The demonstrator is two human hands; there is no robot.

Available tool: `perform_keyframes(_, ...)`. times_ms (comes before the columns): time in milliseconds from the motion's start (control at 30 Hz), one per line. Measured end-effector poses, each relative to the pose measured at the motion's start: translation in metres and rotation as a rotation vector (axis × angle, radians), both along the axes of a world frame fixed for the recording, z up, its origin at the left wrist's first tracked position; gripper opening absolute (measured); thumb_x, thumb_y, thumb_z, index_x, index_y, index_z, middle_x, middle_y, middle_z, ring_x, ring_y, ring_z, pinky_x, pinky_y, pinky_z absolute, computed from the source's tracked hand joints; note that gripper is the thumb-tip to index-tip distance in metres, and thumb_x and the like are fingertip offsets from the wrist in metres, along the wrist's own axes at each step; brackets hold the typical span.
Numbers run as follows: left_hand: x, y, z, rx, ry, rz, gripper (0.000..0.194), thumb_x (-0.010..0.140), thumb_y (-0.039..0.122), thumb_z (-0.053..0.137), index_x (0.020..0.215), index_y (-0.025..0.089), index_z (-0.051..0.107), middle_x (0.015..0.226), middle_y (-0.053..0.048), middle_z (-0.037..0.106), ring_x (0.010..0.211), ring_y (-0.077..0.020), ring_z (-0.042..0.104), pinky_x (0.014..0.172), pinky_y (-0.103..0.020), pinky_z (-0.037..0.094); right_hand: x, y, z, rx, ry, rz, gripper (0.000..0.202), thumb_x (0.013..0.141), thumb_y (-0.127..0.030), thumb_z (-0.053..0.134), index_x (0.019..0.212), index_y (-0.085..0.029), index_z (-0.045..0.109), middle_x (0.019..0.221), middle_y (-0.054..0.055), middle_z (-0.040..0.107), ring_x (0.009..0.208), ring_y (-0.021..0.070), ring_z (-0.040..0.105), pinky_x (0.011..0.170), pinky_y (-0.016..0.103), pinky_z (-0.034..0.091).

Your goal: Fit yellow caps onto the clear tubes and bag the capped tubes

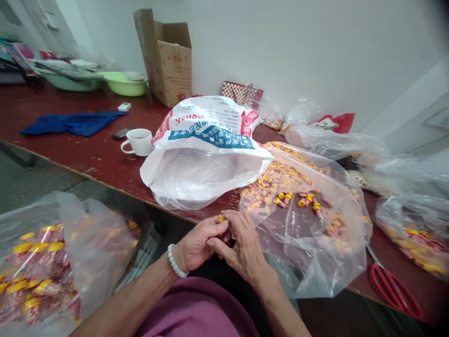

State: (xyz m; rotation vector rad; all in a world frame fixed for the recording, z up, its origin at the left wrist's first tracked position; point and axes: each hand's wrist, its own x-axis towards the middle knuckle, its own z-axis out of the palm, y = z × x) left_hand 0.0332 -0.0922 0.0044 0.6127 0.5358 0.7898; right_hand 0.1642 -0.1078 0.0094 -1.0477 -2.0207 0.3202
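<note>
My left hand (201, 241), with a pale bead bracelet (175, 262) on its wrist, meets my right hand (243, 248) over my lap at the table's front edge. Both hands are closed, fingertips pinched around a small yellow cap (220, 218); whatever is below it is hidden by my fingers. Just beyond them lies a white printed sack (210, 140), its mouth facing me. To the right, a clear plastic bag (315, 252) holds many small pink-and-red tubes (284, 199) with yellow caps. Larger yellow-capped bottles (38, 252) fill another clear bag (94, 243) at lower left.
Red-handled scissors (394, 288) lie at the right table edge, beside another filled bag (417, 234). A white mug (138, 142), a blue cloth (73, 123) and a cardboard box (173, 70) stand or lie on the left half. Green basins (124, 85) are farther back.
</note>
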Motion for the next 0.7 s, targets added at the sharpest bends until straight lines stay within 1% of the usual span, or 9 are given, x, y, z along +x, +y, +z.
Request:
perform_keyframes(67,-0.004,0.009,0.009,-0.04,0.002,0.038,0.029,0.081,0.038,0.058,0.068,0.013,0.052,0.058,0.002,0.045,0.049,-0.0067,0.044,0.046,-0.018,0.038,0.003,-0.002,0.0,-0.015,0.01,0.006,0.061,0.075,-0.04,0.07,0.127,-0.02,0.044,0.123,0.013,0.054,0.113,0.0258,0.049,0.094,0.043,0.043)
perform_keyframes(133,-0.013,0.023,0.019,-0.01,0.076,0.116,0.037,0.082,0.045,0.054,0.062,0.014,0.05,0.053,0.002,0.042,0.045,-0.0071,0.041,0.043,-0.019,0.035,0.018,0.0,0.002,-0.073,0.087,-0.063,0.06,0.079,-0.038,0.065,0.132,-0.022,0.041,0.127,0.012,0.051,0.112,0.0242,0.05,0.09,0.041,0.045)
perform_keyframes(200,-0.027,0.041,0.028,0.067,0.182,0.27,0.033,0.081,0.041,0.054,0.062,0.014,0.051,0.05,0.003,0.041,0.042,-0.0073,0.038,0.039,-0.019,0.031,0.048,0.01,0.002,-0.135,0.227,-0.256,0.045,0.085,-0.037,0.056,0.127,-0.023,0.046,0.12,0.01,0.056,0.099,0.0207,0.057,0.08,0.036,0.049)
perform_keyframes(267,-0.042,0.062,0.031,0.089,0.246,0.435,0.021,0.076,0.032,0.054,0.064,0.015,0.051,0.047,0.004,0.038,0.039,-0.0075,0.035,0.036,-0.018,0.027,0.091,0.027,-0.001,-0.157,0.345,-0.523,0.036,0.088,-0.039,0.048,0.118,-0.02,0.052,0.11,0.009,0.061,0.089,0.0186,0.06,0.072,0.032,0.05)
perform_keyframes(333,-0.054,0.085,0.029,0.057,0.274,0.512,0.015,0.071,0.028,0.051,0.062,0.016,0.048,0.044,0.005,0.035,0.036,-0.008,0.031,0.033,-0.019,0.023,0.137,0.045,-0.009,-0.161,0.279,-0.788,0.038,0.087,-0.042,0.043,0.112,-0.016,0.054,0.105,0.01,0.063,0.087,0.0189,0.061,0.072,0.032,0.049)
perform_keyframes(400,-0.06,0.106,0.022,0.082,0.331,0.581,0.013,0.068,0.029,0.051,0.063,0.017,0.048,0.043,0.006,0.033,0.034,-0.008,0.029,0.032,-0.019,0.02,0.175,0.061,-0.019,-0.189,0.205,-0.888,0.035,0.084,-0.037,0.042,0.102,-0.012,0.059,0.094,0.012,0.066,0.081,0.021,0.061,0.072,0.035,0.048)
perform_keyframes(467,-0.06,0.125,0.012,0.223,0.436,0.622,0.016,0.067,0.031,0.055,0.067,0.016,0.051,0.045,0.006,0.035,0.037,-0.0076,0.031,0.035,-0.018,0.021,0.197,0.073,-0.029,-0.23,0.109,-0.901,0.028,0.079,-0.031,0.046,0.09,-0.013,0.063,0.084,0.011,0.067,0.077,0.0221,0.061,0.073,0.037,0.047)
perform_keyframes(567,-0.056,0.148,-0.003,0.572,0.676,0.512,0.02,0.063,0.03,0.062,0.076,0.015,0.058,0.059,0.004,0.049,0.05,-0.0078,0.042,0.046,-0.018,0.032,0.198,0.087,-0.041,-0.275,-0.031,-0.83,0.021,0.074,-0.023,0.048,0.084,-0.017,0.066,0.086,0.008,0.068,0.083,0.0219,0.06,0.081,0.036,0.045)
perform_keyframes(700,-0.059,0.179,-0.019,1.013,0.922,0.114,0.019,0.061,0.02,0.056,0.076,0.015,0.066,0.084,-0.003,0.063,0.077,-0.0161,0.056,0.071,-0.025,0.043,0.178,0.103,-0.049,-0.306,-0.148,-0.718,0.025,0.072,-0.014,0.051,0.09,-0.019,0.068,0.098,0.008,0.067,0.098,0.0224,0.056,0.092,0.034,0.038)
